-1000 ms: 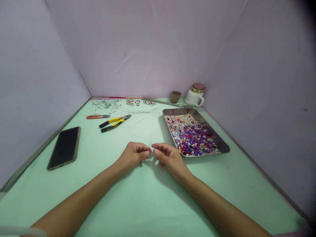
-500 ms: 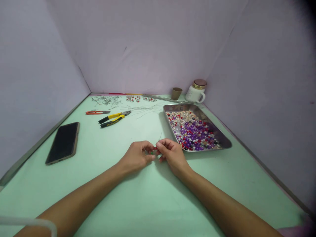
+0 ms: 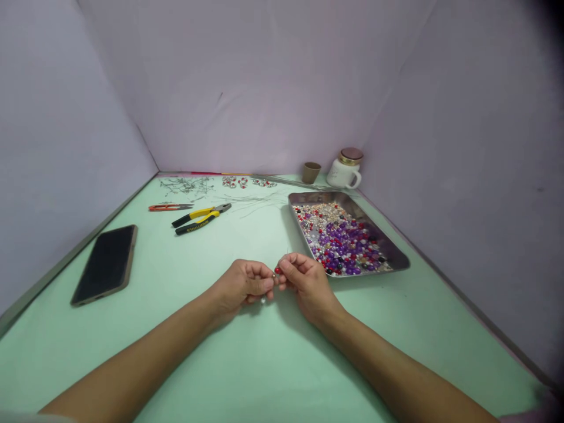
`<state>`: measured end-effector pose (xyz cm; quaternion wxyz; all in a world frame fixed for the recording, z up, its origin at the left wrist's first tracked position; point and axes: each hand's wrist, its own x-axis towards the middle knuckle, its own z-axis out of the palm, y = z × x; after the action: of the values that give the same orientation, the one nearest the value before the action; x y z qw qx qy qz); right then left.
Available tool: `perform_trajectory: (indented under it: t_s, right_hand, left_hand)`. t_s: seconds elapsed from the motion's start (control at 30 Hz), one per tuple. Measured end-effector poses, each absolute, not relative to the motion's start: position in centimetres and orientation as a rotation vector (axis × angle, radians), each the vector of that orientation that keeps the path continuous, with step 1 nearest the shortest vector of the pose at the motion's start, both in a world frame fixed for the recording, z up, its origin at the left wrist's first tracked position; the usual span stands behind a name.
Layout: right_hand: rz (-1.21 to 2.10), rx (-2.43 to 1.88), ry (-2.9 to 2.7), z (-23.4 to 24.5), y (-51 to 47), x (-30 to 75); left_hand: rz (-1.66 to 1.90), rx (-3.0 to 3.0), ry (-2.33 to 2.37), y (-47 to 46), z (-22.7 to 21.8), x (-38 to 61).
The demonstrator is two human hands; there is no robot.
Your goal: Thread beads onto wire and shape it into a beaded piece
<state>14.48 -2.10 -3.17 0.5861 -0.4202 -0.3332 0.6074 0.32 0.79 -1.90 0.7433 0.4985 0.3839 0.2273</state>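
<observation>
Above the front half of the table, my two hands meet with fingertips nearly touching. My left hand is closed in a pinch on a small string of beads, mostly hidden by the fingers; a whitish bead shows below them. My right hand pinches at a red bead, which sits between the two hands. A thin wire end sticks up above the right fingertips. Just beyond my right hand stands the metal tray of mixed purple, red, white and black beads.
Pliers, orange snips and a phone lie to the left. At the back are wire pieces, beaded rings, loose wires, a brown cup and a lidded white mug.
My left hand has turned and its thumb has closed over the beads. The green bead seen earlier is hidden; a whitish one shows below. The view has tipped slightly up.
</observation>
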Motion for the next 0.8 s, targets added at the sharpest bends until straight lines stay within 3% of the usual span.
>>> perform_trajectory:
  t_s: [0.5,0.8]
  right_hand:
    - [1.323,-1.098,-0.666,-2.4,-2.2,14.8]
    - [1.474,-1.019,-0.609,-2.2,-2.4,14.6]
  left_hand:
    - [0.453,1.317,0.943,1.1,-1.6,0.1]
    - [0.435,1.487,0.855,1.8,-1.5,-0.8]
